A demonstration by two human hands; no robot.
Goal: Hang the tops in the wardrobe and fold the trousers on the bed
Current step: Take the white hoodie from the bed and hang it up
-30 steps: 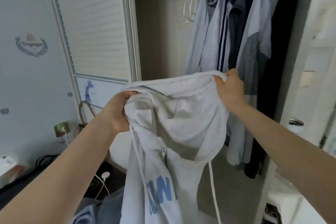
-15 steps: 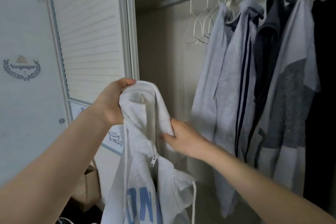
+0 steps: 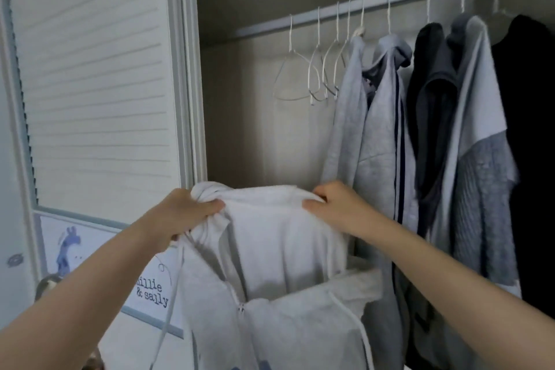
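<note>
In front of the person stands the open wardrobe (image 3: 264,117), with its pale back wall and, on the left, a white louvred door (image 3: 96,84) pushed aside. Under the louvres, the door carries a panel with a blue animal drawing and the words "millie & sally" (image 3: 151,291). Across the top of the wardrobe runs a white rail (image 3: 375,0), rising to the right in this view.

On the right half of the rail hang several tops close together: a light grey hooded jacket (image 3: 345,135), a grey one with dark stripes (image 3: 384,144), a dark charcoal top (image 3: 432,117), a grey and white top (image 3: 480,174) and a black garment (image 3: 534,144) at the edge. To their left, a few bare white wire hangers (image 3: 315,75) hang on the rail.

Lower, in the middle, the person holds up a white zip hoodie (image 3: 279,249) before the wardrobe opening, below the hangers and not on the rail. Its hood is spread open between the two hands, and its drawcords hang down. The left hand (image 3: 186,213) grips a bunch of the hood's edge, fingers curled round the cloth. The right hand (image 3: 333,207) pinches the other side of the edge, with the thumb on the near side.
</note>
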